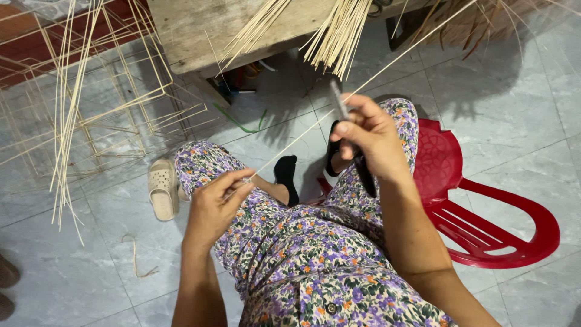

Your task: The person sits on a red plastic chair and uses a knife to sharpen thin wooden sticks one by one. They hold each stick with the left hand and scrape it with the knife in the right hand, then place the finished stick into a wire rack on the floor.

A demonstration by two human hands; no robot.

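The left hand (215, 203) pinches one end of a long thin stick (363, 85). The right hand (369, 136) holds a dark knife (339, 100) against the stick. A red chair (484, 212) sits just right of that hand.

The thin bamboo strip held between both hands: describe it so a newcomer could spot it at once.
Start at the floral-patterned lap in the middle of the head view. Above it, the left hand pinches the near end of one pale bamboo strip, which runs up-right past the right hand and its dark knife. Unlike the strips bundled on the wooden bench, it is single and held.
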